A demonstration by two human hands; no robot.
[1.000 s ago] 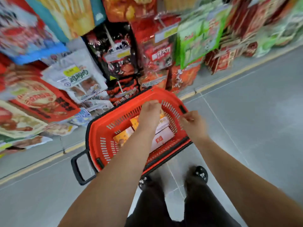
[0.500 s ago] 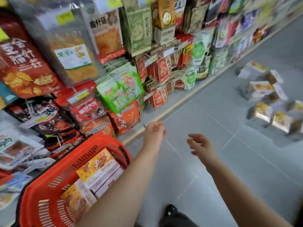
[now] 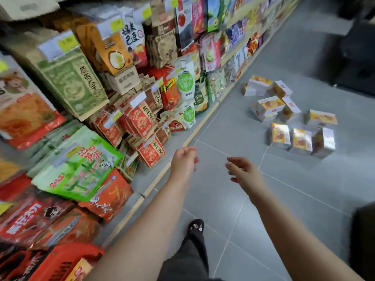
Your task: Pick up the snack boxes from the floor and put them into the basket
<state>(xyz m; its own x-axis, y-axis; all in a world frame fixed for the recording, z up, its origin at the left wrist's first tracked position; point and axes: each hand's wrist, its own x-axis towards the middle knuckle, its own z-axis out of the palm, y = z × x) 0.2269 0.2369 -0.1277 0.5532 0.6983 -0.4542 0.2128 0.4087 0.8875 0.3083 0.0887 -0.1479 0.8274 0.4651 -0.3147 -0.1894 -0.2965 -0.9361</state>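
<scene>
Several white-and-yellow snack boxes (image 3: 292, 116) lie scattered on the grey floor at the upper right, well beyond both hands. My left hand (image 3: 183, 162) and my right hand (image 3: 244, 172) are stretched forward over the floor, fingers loosely apart, holding nothing. The red basket (image 3: 60, 262) shows only as a corner at the bottom left, with a yellow snack box (image 3: 80, 270) inside it.
A shelf (image 3: 166, 167) packed with bagged snacks runs along the left side of the aisle. My foot in a dark slipper (image 3: 195, 227) stands on the grey tiles. A dark object (image 3: 363, 236) sits at the right edge, and dark furniture stands at the top right.
My hands left the basket and reached forward. The view swung from the basket toward the boxes on the floor, so the basket slid to the bottom left corner.
</scene>
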